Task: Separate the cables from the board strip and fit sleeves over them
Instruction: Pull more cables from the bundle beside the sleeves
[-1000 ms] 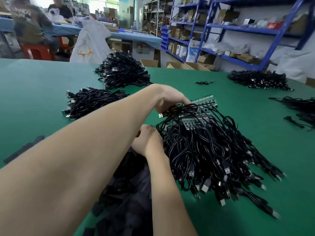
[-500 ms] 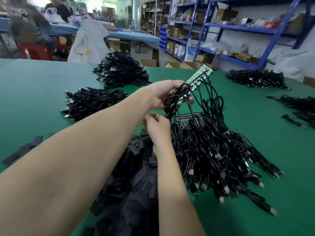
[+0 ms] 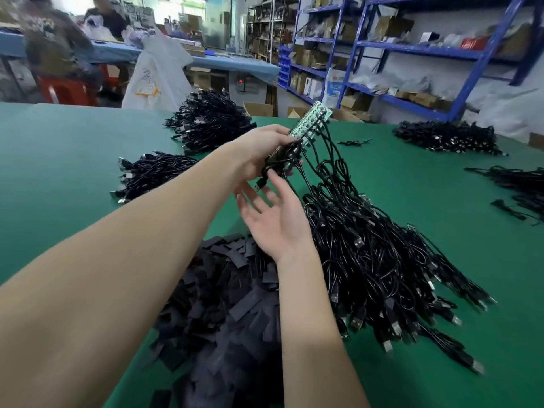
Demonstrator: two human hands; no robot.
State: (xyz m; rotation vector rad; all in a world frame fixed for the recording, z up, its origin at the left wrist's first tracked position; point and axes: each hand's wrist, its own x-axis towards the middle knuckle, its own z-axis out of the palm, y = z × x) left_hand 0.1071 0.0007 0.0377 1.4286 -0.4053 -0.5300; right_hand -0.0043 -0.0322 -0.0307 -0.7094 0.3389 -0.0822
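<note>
Sleeves (image 3: 223,295) lie heaped at lower left of centre: short flat black pieces piled on the green table (image 3: 59,172), under and between the two forearms. None is in either hand.

Left hand (image 3: 259,151) is raised above the table, fingers curled around the lower end of the board strip (image 3: 312,120) and a bunched loop of black cable against it. The strip's long axis runs up and away to the right from that grip, tilted well off the table, its free end the highest point of the work. Its attached cables (image 3: 326,160) hang from its edge and drape down to the right into the big cable heap (image 3: 382,260).

Right hand (image 3: 273,219) sits just below the left, palm up, fingers spread and relaxed, holding nothing. Its fingertips (image 3: 275,176) reach the bunched cable at the strip's lower end; a loose USB plug (image 3: 259,184) dangles just above the palm. Whether the fingertips truly touch the cable is hard to tell.

Judgement: the right hand is nearer the gripped cable end, directly beneath it, so it is the one placed to pinch a single cable and pull it down and off, across the strip's axis, while the left steadies the strip. The sleeves lie close below the right wrist, a short drop away for the fitting step.

Finished-looking bundles (image 3: 212,122) rest farther back on the left.
</note>
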